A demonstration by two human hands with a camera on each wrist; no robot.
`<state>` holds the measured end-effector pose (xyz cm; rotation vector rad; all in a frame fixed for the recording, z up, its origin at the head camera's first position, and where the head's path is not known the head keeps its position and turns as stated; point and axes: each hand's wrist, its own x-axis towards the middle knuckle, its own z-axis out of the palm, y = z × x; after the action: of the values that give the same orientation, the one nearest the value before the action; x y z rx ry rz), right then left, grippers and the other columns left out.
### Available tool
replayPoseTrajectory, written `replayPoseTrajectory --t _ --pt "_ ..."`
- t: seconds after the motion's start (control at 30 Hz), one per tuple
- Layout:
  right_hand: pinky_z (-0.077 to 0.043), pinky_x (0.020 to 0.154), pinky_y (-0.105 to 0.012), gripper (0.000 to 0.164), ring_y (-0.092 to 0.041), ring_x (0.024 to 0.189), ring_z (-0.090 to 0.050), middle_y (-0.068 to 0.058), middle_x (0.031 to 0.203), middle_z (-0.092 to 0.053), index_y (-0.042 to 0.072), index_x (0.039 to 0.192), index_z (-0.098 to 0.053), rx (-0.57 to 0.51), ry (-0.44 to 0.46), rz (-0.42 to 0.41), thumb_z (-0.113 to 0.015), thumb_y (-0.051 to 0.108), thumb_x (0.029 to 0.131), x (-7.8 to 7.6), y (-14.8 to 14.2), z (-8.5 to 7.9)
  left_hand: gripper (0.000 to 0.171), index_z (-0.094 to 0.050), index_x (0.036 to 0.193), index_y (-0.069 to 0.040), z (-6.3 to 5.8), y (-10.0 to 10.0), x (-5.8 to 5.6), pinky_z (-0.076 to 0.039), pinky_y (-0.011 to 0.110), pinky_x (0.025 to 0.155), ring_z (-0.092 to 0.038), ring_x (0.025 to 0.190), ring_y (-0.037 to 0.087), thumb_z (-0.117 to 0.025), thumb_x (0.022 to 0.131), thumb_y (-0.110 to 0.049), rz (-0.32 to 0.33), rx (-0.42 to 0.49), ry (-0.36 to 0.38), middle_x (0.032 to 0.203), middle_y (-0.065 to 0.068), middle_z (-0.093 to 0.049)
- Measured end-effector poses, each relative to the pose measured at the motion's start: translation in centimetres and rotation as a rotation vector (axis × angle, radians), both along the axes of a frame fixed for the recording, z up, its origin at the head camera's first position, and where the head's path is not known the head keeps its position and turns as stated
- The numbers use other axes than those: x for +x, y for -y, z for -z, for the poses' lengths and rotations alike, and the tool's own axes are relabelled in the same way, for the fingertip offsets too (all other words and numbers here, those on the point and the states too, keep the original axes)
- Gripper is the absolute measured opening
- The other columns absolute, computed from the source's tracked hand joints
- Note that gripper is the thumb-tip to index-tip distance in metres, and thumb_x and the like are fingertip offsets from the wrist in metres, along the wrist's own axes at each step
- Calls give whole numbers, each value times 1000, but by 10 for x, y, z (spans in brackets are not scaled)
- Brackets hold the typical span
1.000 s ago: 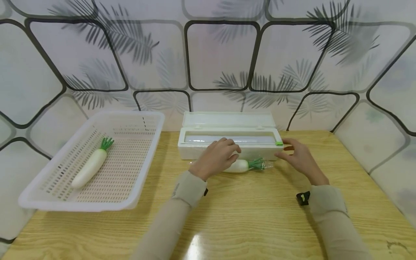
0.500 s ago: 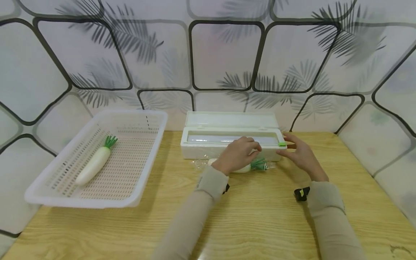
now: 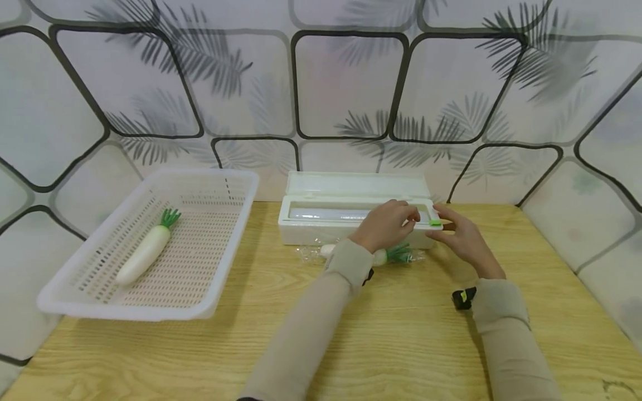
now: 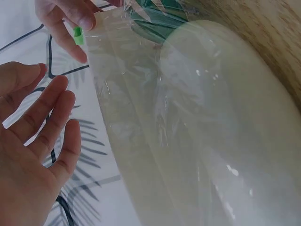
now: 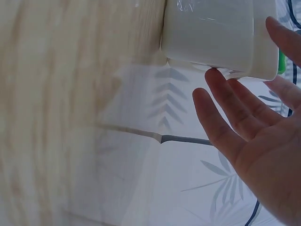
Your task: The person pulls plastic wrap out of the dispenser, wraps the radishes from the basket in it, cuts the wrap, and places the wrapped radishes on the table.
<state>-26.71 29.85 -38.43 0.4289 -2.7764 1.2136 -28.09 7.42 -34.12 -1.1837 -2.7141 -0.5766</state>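
A white cling film dispenser (image 3: 311, 233) stands on the table with its lid tipped back and a film roll (image 3: 323, 214) inside. My left hand (image 3: 383, 224) is over its right half, its fingers bent loosely and holding nothing visible in the left wrist view. At the dispenser's right end, beside the green slider (image 3: 434, 222), my right hand (image 3: 463, 236) rests its fingertips, thumb and fingers spread. In front lies a white radish (image 3: 379, 258) with green leaves (image 3: 399, 254), wrapped in clear film and partly hidden by my left arm.
To the left, a white perforated basket (image 3: 220, 267) holds another white radish (image 3: 145, 253) with green leaves. A patterned wall (image 3: 346, 83) stands close behind the dispenser. The wooden table (image 3: 401, 345) extends towards me.
My left hand has moved right along the dispenser towards its green slider. My right hand stays at the dispenser's end. The view has shifted slightly.
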Motion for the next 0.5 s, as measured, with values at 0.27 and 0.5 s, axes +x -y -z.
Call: replayPoseTrajectory --t 0.27,0.5 --pt "-54 82 -48 69 -53 120 -53 -33 152 -36 -3 156 -32 -20 31 -2 -67 17 100 -1 -1 -1 23 -70 122 -12 1 -21 -7 -50 22 84 -62 105 16 -55 105 -17 -10 -67 -31 117 2 -68" --pt "-53 87 -58 62 -55 118 -53 -34 151 -38 -6 152 -38 11 10 14 -66 14 101 1 2 -2 28 -71 128 -18 6 -41 -11 -53 23 80 -63 100 14 -55 106 -24 -91 -150 -130 116 -2 -70"
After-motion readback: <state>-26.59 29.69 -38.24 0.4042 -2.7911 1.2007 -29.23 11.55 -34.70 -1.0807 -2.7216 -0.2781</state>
